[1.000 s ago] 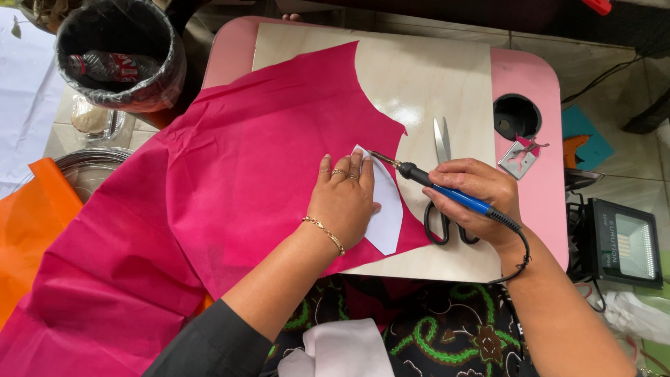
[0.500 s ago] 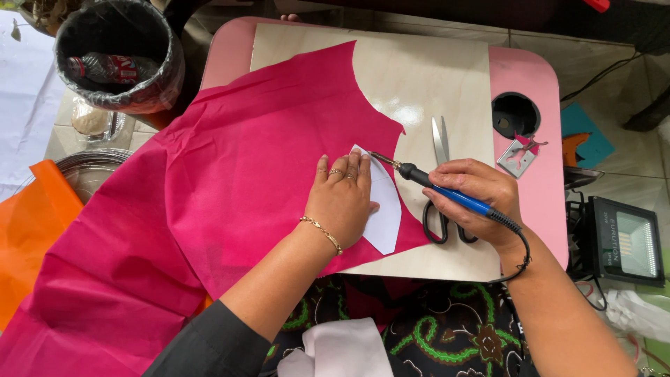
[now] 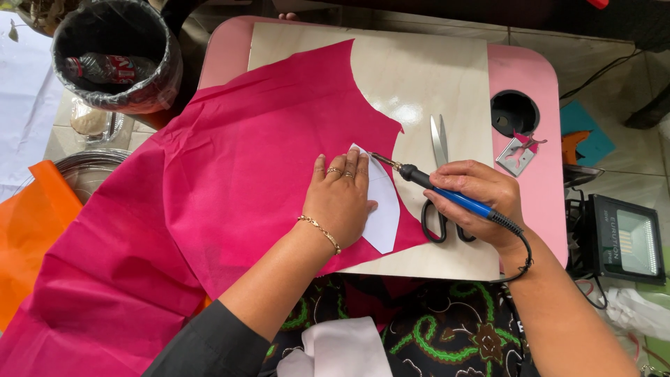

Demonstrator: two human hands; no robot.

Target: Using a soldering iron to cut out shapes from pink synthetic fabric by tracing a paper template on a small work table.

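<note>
My left hand [image 3: 340, 197] lies flat, palm down, fingers together and extended, pressing a white paper template [image 3: 382, 202] onto the magenta fabric [image 3: 230, 181]. The template sits at the fabric's right edge, on the lower part of the light wooden board [image 3: 426, 70] that covers the pink table [image 3: 534, 77]. My right hand [image 3: 481, 202] is closed around the blue handle of a corded hot cutting tool [image 3: 436, 187], fingers clamped on it like a pen. The tool's metal tip meets the upper edge of the template, just beside my left fingertips. Black-handled scissors [image 3: 441, 188] lie on the board under my right hand, blades pointing away from me. The fabric drapes off the table's left side toward a lined black bin [image 3: 115, 59].
</note>
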